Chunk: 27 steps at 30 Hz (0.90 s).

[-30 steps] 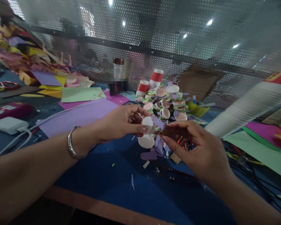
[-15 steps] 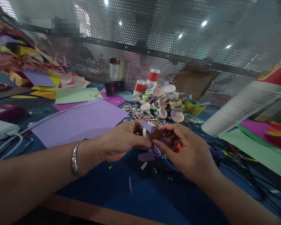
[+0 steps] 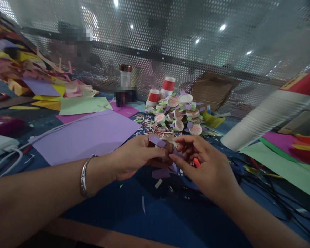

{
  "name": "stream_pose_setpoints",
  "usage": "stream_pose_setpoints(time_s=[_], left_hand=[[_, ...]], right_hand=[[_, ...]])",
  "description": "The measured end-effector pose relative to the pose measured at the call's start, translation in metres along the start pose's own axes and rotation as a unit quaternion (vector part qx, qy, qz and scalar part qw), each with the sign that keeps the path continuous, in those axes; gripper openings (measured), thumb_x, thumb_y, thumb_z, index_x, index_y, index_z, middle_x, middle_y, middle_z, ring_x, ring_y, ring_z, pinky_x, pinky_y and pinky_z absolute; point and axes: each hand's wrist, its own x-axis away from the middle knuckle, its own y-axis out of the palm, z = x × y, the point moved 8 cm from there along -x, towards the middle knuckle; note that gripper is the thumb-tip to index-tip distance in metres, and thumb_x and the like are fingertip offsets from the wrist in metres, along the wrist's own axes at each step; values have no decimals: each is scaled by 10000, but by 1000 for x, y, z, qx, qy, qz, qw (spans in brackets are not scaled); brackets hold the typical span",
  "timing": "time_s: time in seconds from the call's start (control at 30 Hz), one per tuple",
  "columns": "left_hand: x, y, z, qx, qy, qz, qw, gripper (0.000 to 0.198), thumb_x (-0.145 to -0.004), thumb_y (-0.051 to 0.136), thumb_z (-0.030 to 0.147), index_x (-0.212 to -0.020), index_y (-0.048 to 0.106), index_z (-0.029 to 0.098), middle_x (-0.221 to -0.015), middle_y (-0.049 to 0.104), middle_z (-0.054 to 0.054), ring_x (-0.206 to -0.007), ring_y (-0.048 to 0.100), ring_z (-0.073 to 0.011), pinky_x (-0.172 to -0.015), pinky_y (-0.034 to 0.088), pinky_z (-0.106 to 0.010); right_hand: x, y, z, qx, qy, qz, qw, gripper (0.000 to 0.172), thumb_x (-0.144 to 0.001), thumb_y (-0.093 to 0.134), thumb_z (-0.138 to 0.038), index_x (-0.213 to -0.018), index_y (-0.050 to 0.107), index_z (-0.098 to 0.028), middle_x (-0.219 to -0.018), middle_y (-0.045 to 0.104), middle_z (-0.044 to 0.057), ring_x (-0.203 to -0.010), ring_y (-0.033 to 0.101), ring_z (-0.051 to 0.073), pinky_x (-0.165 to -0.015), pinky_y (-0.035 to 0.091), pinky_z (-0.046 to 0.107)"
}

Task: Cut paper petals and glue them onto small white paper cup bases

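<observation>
My left hand (image 3: pixel 134 156) and my right hand (image 3: pixel 204 165) meet over the blue table (image 3: pixel 134 210). Between their fingertips is a small round paper-cup piece with purple paper strips (image 3: pixel 162 143) stuck to it. The left hand's thumb and fingers pinch it from the left, and a metal bangle (image 3: pixel 85 175) sits on that wrist. The right hand's thumb and forefinger press a purple strip from the right. Loose purple scraps (image 3: pixel 161 172) lie just under the hands.
A heap of finished cup pieces with purple and green petals (image 3: pixel 182 113) lies behind the hands, with red-and-white cups (image 3: pixel 167 86) beyond. A long stack of white cups (image 3: pixel 268 113) lies at right. Purple paper (image 3: pixel 88 132), green sheets, cables and a white charger (image 3: pixel 0 143) surround them.
Both hands have come together and dropped slightly toward me. The right hand has closed onto the cup piece that the left hand held alone a second ago.
</observation>
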Motion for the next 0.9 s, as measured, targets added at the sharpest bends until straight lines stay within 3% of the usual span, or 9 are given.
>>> stream_pose_setpoints(time_s=[0.27, 0.53, 0.9], left_hand=[[-1, -9, 0, 34, -20, 28, 999, 138, -812, 750, 230, -917, 741, 142, -858, 685, -39, -793, 647, -136, -715, 511, -259], [1, -10, 2, 20, -23, 41, 999, 189, -810, 783, 288, -898, 765, 121, -834, 705, -55, -726, 630, -120, -686, 485, -244], [1, -7, 5, 13, 11, 21, 1000, 303, -690, 894, 379, -837, 780, 140, -779, 681, -25, -708, 601, -112, -668, 453, -240]], right_hand=[[0, -3, 9, -100, 47, 2, 994, 197, -939, 667, -325, -1116, 640, -243, -898, 696, 27, -804, 687, 178, -725, 578, 315], [-2, -7, 5, -118, 47, 24, 992, 142, -931, 673, -288, -1060, 663, -232, -858, 694, 12, -749, 668, 147, -688, 575, 267], [0, -6, 10, -140, 61, 13, 988, 188, -912, 704, -322, -1070, 658, -231, -870, 701, 24, -786, 683, 171, -698, 588, 290]])
